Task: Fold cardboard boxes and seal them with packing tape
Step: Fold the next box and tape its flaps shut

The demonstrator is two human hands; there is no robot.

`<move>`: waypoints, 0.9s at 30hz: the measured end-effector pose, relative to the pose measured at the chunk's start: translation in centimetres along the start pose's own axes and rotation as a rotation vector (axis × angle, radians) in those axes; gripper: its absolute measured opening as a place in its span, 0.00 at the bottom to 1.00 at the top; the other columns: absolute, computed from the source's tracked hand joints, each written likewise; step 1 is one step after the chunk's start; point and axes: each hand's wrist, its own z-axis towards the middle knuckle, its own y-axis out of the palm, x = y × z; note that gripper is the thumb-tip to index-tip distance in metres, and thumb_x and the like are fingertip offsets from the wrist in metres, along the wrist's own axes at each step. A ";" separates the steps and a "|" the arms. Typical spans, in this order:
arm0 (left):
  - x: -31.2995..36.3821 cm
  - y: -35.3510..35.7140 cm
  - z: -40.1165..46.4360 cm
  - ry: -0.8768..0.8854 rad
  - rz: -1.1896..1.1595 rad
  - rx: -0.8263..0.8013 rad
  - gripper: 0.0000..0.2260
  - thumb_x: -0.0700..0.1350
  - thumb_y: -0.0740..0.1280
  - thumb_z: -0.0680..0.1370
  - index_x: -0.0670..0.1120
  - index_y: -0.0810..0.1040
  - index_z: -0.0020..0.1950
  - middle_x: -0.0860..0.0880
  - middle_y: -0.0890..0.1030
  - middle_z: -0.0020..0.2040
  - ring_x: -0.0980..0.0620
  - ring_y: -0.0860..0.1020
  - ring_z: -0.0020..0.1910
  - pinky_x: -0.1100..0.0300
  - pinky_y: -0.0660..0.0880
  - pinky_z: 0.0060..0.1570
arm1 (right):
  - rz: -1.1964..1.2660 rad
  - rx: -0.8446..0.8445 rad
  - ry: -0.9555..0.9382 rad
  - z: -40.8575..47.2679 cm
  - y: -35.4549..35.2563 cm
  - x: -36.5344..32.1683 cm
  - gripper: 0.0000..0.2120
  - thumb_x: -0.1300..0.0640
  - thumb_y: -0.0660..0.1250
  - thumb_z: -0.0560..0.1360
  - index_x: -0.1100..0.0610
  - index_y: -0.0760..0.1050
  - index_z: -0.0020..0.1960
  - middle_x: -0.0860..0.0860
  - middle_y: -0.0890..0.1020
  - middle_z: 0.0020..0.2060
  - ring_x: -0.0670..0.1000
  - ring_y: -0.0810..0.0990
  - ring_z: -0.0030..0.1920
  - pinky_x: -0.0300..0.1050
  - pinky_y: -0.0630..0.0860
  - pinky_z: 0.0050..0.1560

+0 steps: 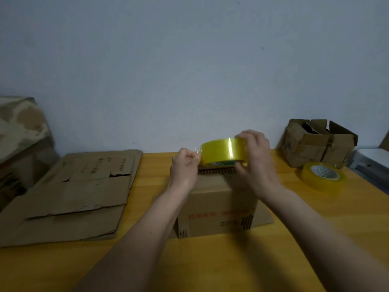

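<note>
A small brown cardboard box point(219, 205) with red print stands on the yellow table point(210, 260), straight ahead of me. Above its far edge my right hand point(255, 157) grips a yellow roll of packing tape point(221, 151), fingers over its top and thumb below. My left hand point(185, 165) pinches the loose clear end of the tape at the roll's left side. Both hands hover over the top of the box, whose far flap edge shows corrugation.
A stack of flattened cardboard boxes point(69, 194) lies on the left. A second tape roll point(323, 175) lies flat at the right, in front of a worn assembled box point(317, 142). Another battered box point(21, 131) stands far left. A wall is close behind.
</note>
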 end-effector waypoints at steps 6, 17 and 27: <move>0.1 0.0 0.4 -0.123 -0.083 -0.034 0.03 0.42 0.62 0.80 0.46 0.75 0.49 0.45 0.81 0.50 0.48 0.81 0.49 0.47 0.78 0.52 | 0.826 0.084 0.522 1.1 3.4 -1.7 0.25 0.58 0.66 0.77 0.51 0.61 0.71 0.49 0.75 0.56 0.48 0.74 0.57 0.42 0.71 0.54; 0.1 -2.8 0.8 -0.252 0.100 0.163 0.12 0.38 0.56 0.79 0.43 0.73 0.38 0.33 0.76 0.57 0.36 0.75 0.56 0.47 0.74 0.55 | 0.612 0.102 0.484 1.6 4.3 -0.8 0.20 0.68 0.58 0.79 0.54 0.62 0.68 0.39 0.69 0.43 0.44 0.70 0.44 0.42 0.71 0.47; -3.2 -3.8 1.4 -0.548 -0.323 0.223 0.12 0.34 0.54 0.79 0.44 0.68 0.38 0.44 0.76 0.45 0.42 0.79 0.50 0.48 0.77 0.50 | 0.507 -0.077 0.491 1.7 5.7 -1.2 0.14 0.54 0.69 0.75 0.58 0.73 0.57 0.53 0.79 0.48 0.53 0.76 0.47 0.48 0.72 0.45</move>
